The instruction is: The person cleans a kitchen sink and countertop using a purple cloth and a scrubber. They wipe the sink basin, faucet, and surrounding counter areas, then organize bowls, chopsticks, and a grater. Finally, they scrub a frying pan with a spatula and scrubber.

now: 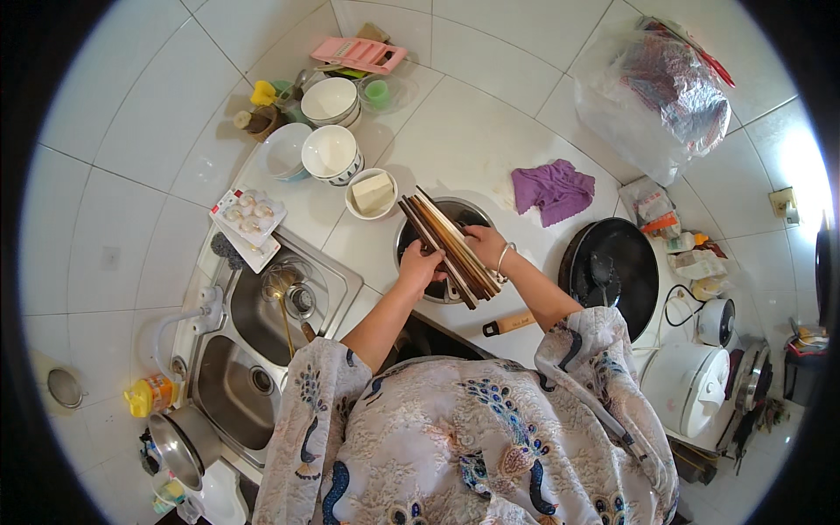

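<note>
A thick bundle of chopsticks [448, 248], in brown, dark and pale tones, lies slanted between my two hands. My left hand [422, 268] is closed around its left side. From the right, my right hand [486, 246] grips the same bundle, and a bracelet circles that wrist. Under the chopsticks stands a round metal basin [477, 213] on the white counter; the bundle and my hands cover most of its inside. Just left of the basin is a small white bowl [351, 206] with a pale block [374, 192] in it.
Left are the double sink [353, 284], stacked bowls [331, 153] and an egg tray [254, 215]. A purple cloth [553, 191] lies at the far right of the basin. A black wok [643, 254] and a white cooker [682, 385] stand right. A plastic bag [656, 101] hangs on the wall.
</note>
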Demonstrator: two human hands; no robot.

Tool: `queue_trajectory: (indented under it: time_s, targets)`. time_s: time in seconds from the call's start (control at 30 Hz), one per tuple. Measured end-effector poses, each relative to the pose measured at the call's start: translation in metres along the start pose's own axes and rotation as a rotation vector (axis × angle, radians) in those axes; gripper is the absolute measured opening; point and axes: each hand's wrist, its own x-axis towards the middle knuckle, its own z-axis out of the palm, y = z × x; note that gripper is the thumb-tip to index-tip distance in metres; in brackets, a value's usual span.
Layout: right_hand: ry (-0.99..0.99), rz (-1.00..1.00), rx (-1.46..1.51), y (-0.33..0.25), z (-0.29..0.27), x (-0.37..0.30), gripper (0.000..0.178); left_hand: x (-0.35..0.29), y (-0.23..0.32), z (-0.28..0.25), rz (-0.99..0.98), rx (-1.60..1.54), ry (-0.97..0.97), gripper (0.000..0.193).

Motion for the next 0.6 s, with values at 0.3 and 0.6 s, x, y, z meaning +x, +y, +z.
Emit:
queue_trajectory:
  time_s: [0.3, 0.6]
  targets:
    - [-0.074, -0.034, -0.142, -0.021, -0.001, -0.001, 0.025, -0.002, -0.007, -0.007, -0.037, -0.038, 0.022, 0.022]
    - [-0.032, -0.09, -0.254, -0.031, -0.019, -0.008, 0.026, -0.024, 0.013, -0.021, -0.068, -0.034, -0.001, 0.042]
